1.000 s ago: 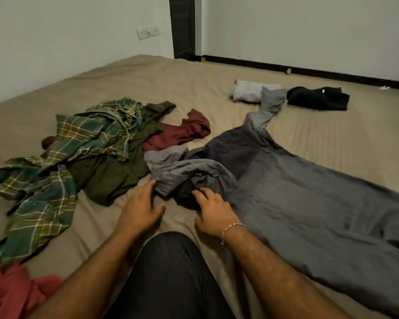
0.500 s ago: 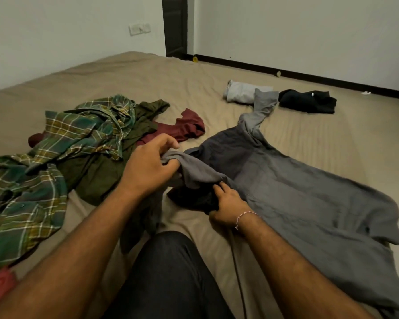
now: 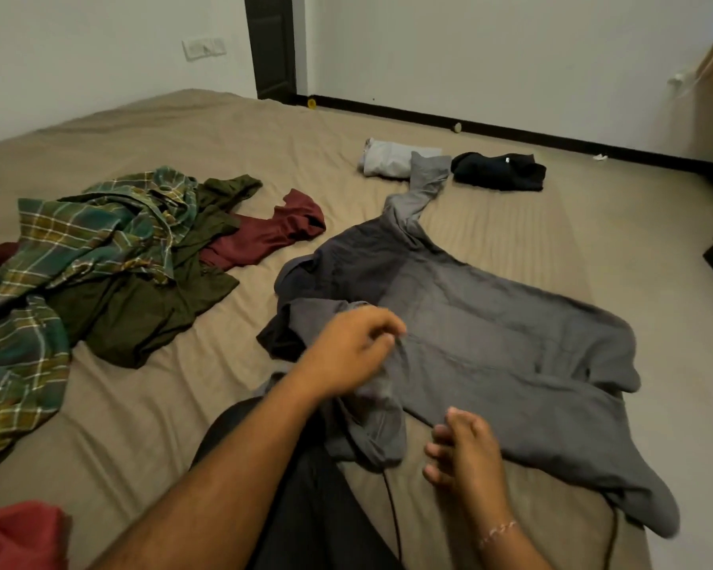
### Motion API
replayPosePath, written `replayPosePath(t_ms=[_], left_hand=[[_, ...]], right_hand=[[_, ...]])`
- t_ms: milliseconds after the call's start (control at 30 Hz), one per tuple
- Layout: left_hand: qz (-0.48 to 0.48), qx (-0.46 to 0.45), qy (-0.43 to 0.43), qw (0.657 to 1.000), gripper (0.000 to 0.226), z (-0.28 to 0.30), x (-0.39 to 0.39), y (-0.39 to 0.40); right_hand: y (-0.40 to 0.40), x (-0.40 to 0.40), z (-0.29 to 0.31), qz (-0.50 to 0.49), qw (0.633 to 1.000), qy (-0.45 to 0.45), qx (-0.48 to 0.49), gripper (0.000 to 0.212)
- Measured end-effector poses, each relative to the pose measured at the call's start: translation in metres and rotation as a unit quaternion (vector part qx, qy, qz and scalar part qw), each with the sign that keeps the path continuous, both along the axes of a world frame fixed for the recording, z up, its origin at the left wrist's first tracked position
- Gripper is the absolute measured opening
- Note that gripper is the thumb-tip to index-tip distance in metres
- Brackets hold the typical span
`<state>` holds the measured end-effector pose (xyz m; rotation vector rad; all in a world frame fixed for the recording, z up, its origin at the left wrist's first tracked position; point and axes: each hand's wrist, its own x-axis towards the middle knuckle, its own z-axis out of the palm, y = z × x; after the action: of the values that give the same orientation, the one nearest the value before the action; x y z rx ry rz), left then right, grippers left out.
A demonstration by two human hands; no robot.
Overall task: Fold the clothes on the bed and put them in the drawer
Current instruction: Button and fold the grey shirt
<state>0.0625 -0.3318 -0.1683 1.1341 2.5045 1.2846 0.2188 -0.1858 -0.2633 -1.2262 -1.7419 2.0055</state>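
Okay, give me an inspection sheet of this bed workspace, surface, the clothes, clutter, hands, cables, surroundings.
Surface: bed with a tan sheet, lightly wrinkled.
Job's things: grey shirt spread out; plaid shirt, olive garment and maroon garment heaped unfolded; red garment at the near edge; light grey bundle and black bundle folded at the far side.
Clutter: nothing seen.
Hands: left hand pinches the grey shirt; right hand blurred, fingers loose, holding nothing.
Cables: thin dark cord near the lap.
Surroundings: white walls, dark door, wall switch.

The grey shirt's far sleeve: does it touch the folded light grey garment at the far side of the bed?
Touching. In the head view the grey shirt's sleeve end lies over the near edge of the folded light grey garment, with no bed sheet showing between them.
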Motion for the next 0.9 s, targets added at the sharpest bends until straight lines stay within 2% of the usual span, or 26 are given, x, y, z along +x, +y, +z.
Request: replayPosePath(t_ms=[33, 67, 100, 133, 200, 233, 267, 300, 333, 367, 467, 533, 600, 633, 667, 733, 767, 800, 833, 900], left_hand=[[0.073, -0.028, 0.001, 0.997, 0.02, -0.007, -0.014, -0.008], [0.137, -0.052, -0.011, 0.989, 0.021, -0.011, -0.025, -0.016], [0.185, -0.069, -0.03, 0.98, 0.021, -0.014, -0.034, -0.023], [0.219, -0.08, -0.05, 0.971, 0.02, -0.017, -0.041, -0.029], [0.246, -0.095, -0.091, 0.96, 0.014, -0.024, -0.05, -0.036], [0.244, -0.104, -0.114, 0.958, 0.012, -0.028, -0.051, -0.037], [0.239, -0.109, -0.137, 0.955, 0.011, -0.031, -0.054, -0.036], [0.234, -0.112, -0.157, 0.953, 0.01, -0.034, -0.056, -0.036], [0.23, -0.116, -0.171, 0.951, 0.01, -0.036, -0.057, -0.035], [0.224, -0.121, -0.18, 0.95, 0.009, -0.038, -0.059, -0.036], [0.21, -0.135, -0.186, 0.95, 0.007, -0.04, -0.063, -0.036], [0.199, -0.148, -0.188, 0.95, 0.007, -0.041, -0.063, -0.035], [0.183, -0.185, -0.172, 0.95, 0.008, -0.041, -0.06, -0.028], [0.173, -0.214, -0.148, 0.95, 0.008, -0.042, -0.06, -0.023], [0.171, -0.242, -0.12, 0.947, 0.013, -0.042, -0.059, -0.019], [0.177, -0.293, -0.061, 0.938, 0.024, -0.041, -0.058, -0.012], [0.185, -0.313, -0.026, 0.931, 0.023, -0.04, -0.058, -0.011], [0.193, -0.324, 0.011, 0.926, 0.018, -0.04, -0.057, -0.007], [0.2, -0.321, 0.053, 0.924, 0.013, -0.039, -0.056, -0.006], [0.173, -0.304, 0.13, 0.928, 0.019, -0.041, -0.055, 0.003]], right_hand=[[-0.01, 0.01, -0.004, 0.027, 0.993, 0.019, 0.116, 0.008], [-0.02, 0.016, -0.002, 0.071, 0.966, 0.041, 0.246, 0.018], [-0.026, 0.016, 0.001, 0.126, 0.924, 0.08, 0.353, 0.029], [-0.034, 0.011, 0.005, 0.198, 0.885, 0.107, 0.408, 0.04], [-0.051, -0.007, 0.013, 0.344, 0.844, 0.078, 0.403, 0.064], [-0.057, -0.014, 0.012, 0.402, 0.825, 0.038, 0.396, 0.068], [-0.06, -0.024, 0.011, 0.447, 0.796, -0.001, 0.408, 0.06], [-0.06, -0.03, 0.011, 0.459, 0.779, -0.023, 0.426, 0.044], [-0.057, -0.032, 0.014, 0.446, 0.786, -0.013, 0.428, 0.028], [-0.051, -0.029, 0.019, 0.411, 0.818, 0.022, 0.402, 0.02], [-0.012, -0.01, 0.041, 0.236, 0.916, 0.142, 0.293, 0.04], [0.03, 0.01, 0.051, 0.078, 0.958, 0.122, 0.249, 0.036], [0.078, 0.033, 0.045, -0.02, 0.963, 0.013, 0.269, 0.017], [0.095, 0.046, 0.038, -0.033, 0.963, -0.054, 0.261, 0.01], [0.107, 0.06, 0.031, -0.036, 0.964, -0.11, 0.238, 0.012], [0.116, 0.08, 0.018, -0.05, 0.977, -0.119, 0.17, 0.004], [0.117, 0.085, 0.012, -0.068, 0.982, -0.101, 0.147, 0.009], [0.118, 0.09, 0.01, -0.101, 0.983, -0.076, 0.136, 0.024], [0.119, 0.091, 0.009, -0.132, 0.978, -0.061, 0.152, 0.038], [0.119, 0.089, 0.016, -0.179, 0.949, -0.072, 0.25, 0.059]])
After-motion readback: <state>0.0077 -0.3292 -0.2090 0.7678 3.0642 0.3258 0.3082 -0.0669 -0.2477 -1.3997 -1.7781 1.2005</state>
